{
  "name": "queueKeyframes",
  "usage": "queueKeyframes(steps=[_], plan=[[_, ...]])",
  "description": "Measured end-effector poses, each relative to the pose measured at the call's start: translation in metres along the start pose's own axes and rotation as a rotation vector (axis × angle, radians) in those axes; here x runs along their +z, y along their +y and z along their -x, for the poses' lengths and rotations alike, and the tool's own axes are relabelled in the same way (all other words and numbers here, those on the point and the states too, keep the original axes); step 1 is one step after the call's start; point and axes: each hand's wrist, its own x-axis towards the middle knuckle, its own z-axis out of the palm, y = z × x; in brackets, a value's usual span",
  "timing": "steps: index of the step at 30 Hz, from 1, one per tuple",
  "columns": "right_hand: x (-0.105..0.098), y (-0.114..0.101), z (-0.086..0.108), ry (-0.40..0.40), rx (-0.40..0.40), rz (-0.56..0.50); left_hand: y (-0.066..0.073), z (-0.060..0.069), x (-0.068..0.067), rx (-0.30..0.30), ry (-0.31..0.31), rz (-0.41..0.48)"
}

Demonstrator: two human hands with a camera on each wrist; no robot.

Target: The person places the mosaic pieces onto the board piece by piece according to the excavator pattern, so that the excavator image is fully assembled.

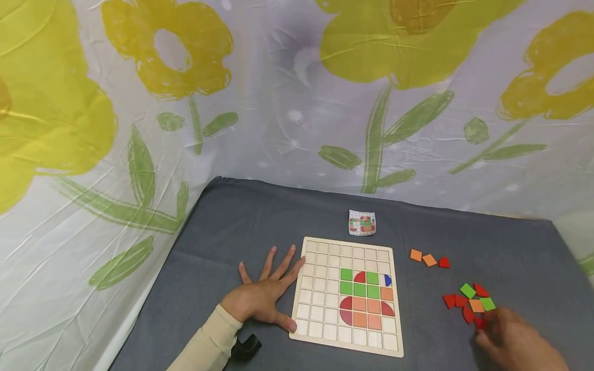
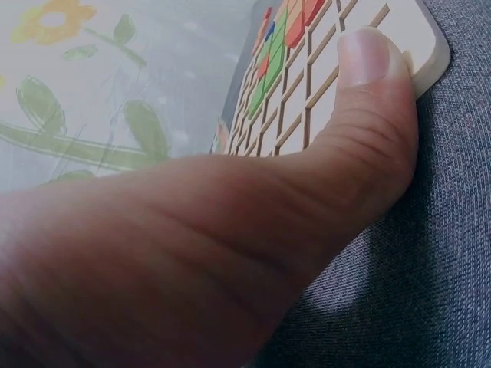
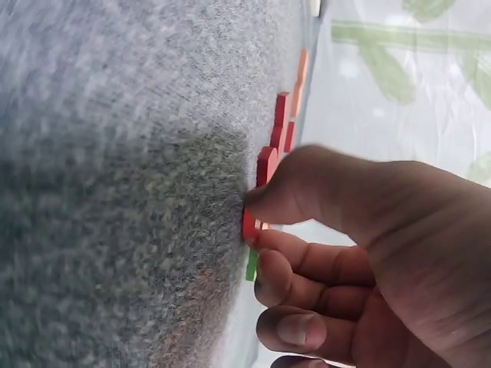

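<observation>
We judge the work about half done: on the wooden board, coloured pieces fill squares toward its right edge, while many others stand bare. The right hand, nearly closed, pinches a red piece toward the right edge of the table; the left hand, fingers spread and holding nothing, rests its thumb on the board's near left corner. Farther off we find a loose cluster, apparently left to place, then three more pieces and, past the board's far edge, a picture card.
</observation>
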Motion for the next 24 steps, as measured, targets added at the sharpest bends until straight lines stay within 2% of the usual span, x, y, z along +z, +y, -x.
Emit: queueKeyframes(steps=[3,6,10,14,19,24], plan=[[-0.001,-0.001,0.0,-0.052,0.019,-0.015,0.0,0.0,0.0,0.001,-0.005,-0.003],[-0.002,-0.005,0.004,-0.071,0.037,-0.016,0.0,0.0,0.001,0.004,-0.011,-0.003],[-0.003,-0.02,0.011,0.004,-0.041,-0.025,-0.001,-0.001,0.003,0.006,-0.018,-0.001],[-0.001,-0.05,0.019,0.102,-0.144,-0.04,-0.002,0.0,0.002,0.001,-0.016,0.002],[0.014,-0.094,0.029,0.111,-0.141,-0.049,-0.002,0.0,0.002,0.009,-0.01,0.003],[0.025,-0.119,0.038,0.16,-0.2,-0.037,-0.001,-0.001,0.0,0.007,-0.007,-0.005]])
